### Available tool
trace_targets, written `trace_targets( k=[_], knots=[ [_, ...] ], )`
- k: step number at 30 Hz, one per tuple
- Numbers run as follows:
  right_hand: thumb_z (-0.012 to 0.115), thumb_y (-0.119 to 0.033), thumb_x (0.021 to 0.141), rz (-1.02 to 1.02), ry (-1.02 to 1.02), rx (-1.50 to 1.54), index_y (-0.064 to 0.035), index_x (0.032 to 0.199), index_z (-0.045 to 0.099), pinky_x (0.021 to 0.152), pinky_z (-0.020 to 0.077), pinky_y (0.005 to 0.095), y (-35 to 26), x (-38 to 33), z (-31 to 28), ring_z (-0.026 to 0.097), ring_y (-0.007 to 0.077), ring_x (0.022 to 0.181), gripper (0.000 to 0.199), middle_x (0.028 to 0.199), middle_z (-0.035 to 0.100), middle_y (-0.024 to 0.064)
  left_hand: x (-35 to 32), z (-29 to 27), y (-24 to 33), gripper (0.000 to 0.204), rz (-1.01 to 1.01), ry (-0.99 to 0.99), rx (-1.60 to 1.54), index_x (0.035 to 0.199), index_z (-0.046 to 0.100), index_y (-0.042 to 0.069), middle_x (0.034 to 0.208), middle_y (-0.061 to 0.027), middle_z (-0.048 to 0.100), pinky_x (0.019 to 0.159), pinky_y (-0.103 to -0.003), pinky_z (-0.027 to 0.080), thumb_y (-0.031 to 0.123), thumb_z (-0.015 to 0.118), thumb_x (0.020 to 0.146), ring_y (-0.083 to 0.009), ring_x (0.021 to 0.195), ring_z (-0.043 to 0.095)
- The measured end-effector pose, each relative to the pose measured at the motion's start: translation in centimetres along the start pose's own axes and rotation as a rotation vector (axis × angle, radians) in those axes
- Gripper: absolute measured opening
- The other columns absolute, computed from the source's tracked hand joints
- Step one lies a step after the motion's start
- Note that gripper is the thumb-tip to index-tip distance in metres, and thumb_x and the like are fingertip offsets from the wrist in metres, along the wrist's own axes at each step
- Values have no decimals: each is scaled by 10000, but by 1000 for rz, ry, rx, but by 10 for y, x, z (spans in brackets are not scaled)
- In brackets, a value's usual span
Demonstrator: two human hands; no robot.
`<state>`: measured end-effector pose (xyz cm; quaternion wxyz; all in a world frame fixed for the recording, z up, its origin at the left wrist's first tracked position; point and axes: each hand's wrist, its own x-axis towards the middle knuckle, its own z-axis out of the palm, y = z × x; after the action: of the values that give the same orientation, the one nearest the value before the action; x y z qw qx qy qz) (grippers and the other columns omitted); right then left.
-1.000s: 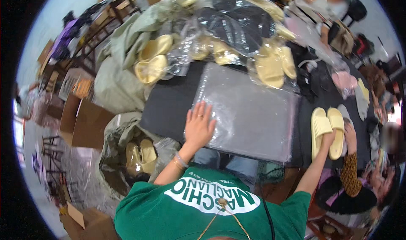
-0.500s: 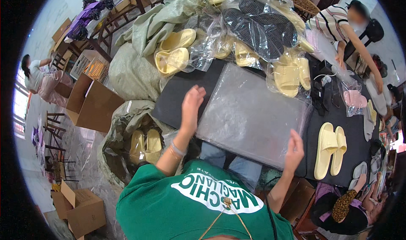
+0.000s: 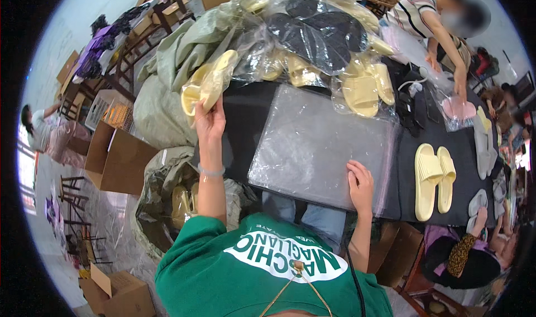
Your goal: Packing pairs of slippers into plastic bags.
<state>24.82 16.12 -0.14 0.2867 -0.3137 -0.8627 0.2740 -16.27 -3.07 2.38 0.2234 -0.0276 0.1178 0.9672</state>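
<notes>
**packer_one:** Our left hand is stretched out to the far left of the black table, fingers pinched on the bottom edge of a clear bag with a pair of pale yellow slippers inside. That bag sits tilted up against the grey-green sack at the table's left end.

**packer_two:** And our right hand?

**packer_one:** Flat on the near right corner of the stack of clear plastic bags, fingers spread a bit, not gripping anything, just pressing down. So our two hands are well apart, one at each side of the stack.

**packer_two:** What else have we got around us?

**packer_one:** Behind the stack there's a big pile of bagged slippers, some yellow, some dark grey. To the right of the stack a loose pair of yellow slippers lies side by side on the table, not bagged. Down on our left, an open sack on the floor has more yellow slippers in it, with a cardboard box just beside it.

**packer_two:** Anyone else at the table?

**packer_one:** Yeah, a person in a striped shirt on the far right, leaning over a pink pair in a bag.
</notes>
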Motion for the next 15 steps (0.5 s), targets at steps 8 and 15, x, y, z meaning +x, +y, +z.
trace_targets(
  k=[8, 15],
  knots=[
    [560, -112, 887, -32, 42, 24, -80, 1038, 676, 880, 435, 368, 1, 3, 0, 587, 256, 993, 193, 1146, 644, 18, -144, 53, -41, 311, -335, -181, -76, 1192, 528, -19, 1134, -97, 635, 851, -302, 568, 107, 558, 909, -185, 990, 643],
    [588, -94, 868, 0, -21, -35, -67, 1040, 674, 863, 459, 385, 19, 1, 10, 594, 285, 1006, 194, 1140, 652, 61, -213, 31, -103, 329, -423, -31, 574, 1233, 517, 31, 1155, -70, 616, 846, -289, 534, 142, 572, 928, -165, 1020, 622]
  ],
)
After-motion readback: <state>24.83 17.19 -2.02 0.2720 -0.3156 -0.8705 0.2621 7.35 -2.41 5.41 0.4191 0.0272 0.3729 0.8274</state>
